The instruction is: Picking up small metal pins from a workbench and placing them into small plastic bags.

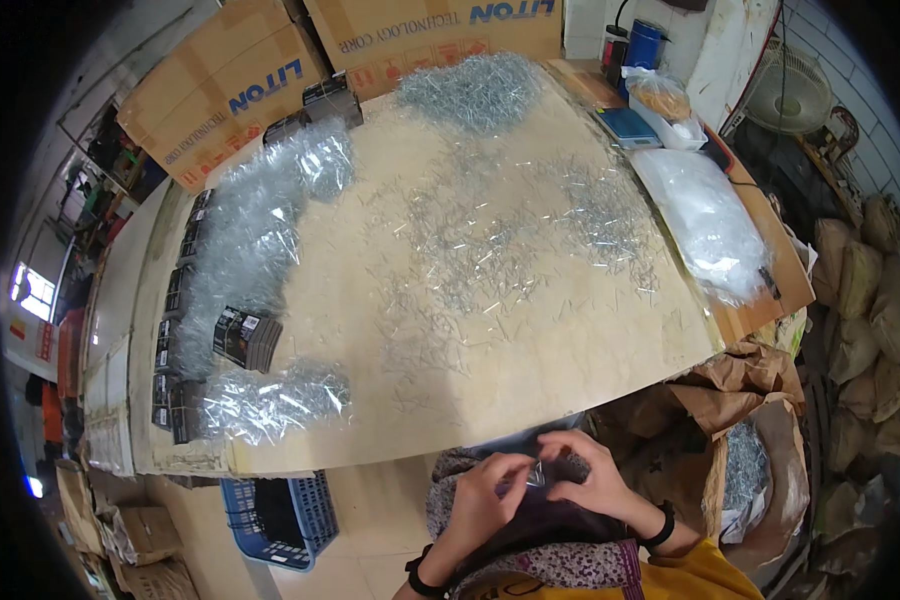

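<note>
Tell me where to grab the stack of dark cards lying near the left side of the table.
Grip the stack of dark cards across its long sides, coming from above. It lies flat and slightly fanned, so pinching both edges should keep the cards together; the bagged packets crowd its near side.

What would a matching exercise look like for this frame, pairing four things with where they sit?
Things:
1. nail heap
2. blue crate
3. fan
4. card stack

Places:
A. on the floor under the near table edge
B. on the table's left side, between clear bags
C. at the table's far end
D. off the table, far right

Pairs: 1-C, 2-A, 3-D, 4-B
</note>
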A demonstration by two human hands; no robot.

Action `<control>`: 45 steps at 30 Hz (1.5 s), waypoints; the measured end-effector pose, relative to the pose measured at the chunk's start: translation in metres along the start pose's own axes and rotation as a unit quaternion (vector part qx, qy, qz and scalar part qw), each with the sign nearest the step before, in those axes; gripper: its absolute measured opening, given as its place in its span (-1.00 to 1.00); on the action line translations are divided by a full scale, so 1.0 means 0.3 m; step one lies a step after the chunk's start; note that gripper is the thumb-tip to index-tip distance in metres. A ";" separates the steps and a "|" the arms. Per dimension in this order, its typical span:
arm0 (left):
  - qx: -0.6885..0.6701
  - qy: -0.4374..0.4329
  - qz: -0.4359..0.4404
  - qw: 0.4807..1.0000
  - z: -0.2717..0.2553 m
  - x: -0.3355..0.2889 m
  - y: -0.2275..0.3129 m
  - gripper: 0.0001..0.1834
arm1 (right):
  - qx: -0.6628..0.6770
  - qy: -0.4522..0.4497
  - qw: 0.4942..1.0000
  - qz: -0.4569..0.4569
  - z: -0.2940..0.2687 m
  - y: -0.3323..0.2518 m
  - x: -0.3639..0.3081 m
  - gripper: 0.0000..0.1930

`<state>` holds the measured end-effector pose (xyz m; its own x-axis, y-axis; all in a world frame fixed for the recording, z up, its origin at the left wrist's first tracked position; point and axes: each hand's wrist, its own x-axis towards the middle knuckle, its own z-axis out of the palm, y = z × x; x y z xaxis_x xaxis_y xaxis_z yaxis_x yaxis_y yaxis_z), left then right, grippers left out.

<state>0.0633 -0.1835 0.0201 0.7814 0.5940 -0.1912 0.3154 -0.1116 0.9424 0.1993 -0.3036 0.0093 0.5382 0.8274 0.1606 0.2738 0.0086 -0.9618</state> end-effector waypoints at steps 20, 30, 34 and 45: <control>-0.060 -0.159 -0.101 0.980 0.009 -0.035 -0.100 -0.80 | 0.232 -0.123 0.918 0.299 -0.025 0.117 -0.097 -0.89; 0.200 -0.142 0.113 0.963 0.029 -0.009 -0.370 -0.80 | -0.228 -0.186 0.955 -0.025 -0.038 0.334 -0.172 -0.80; 0.202 -0.039 0.116 0.972 0.067 0.008 -0.447 -0.86 | -0.277 -0.149 0.949 0.030 -0.007 0.390 -0.173 -0.78; 0.193 -0.055 0.286 0.937 0.060 -0.030 -0.426 -0.80 | -0.317 0.025 0.933 -0.169 0.072 0.031 0.161 -0.59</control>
<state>0.0255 -0.1889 -0.1034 0.9263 0.2660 0.2668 -0.0168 -0.6783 0.7346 0.2105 -0.2514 0.0034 0.3685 0.8099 0.4563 0.8422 -0.0831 -0.5327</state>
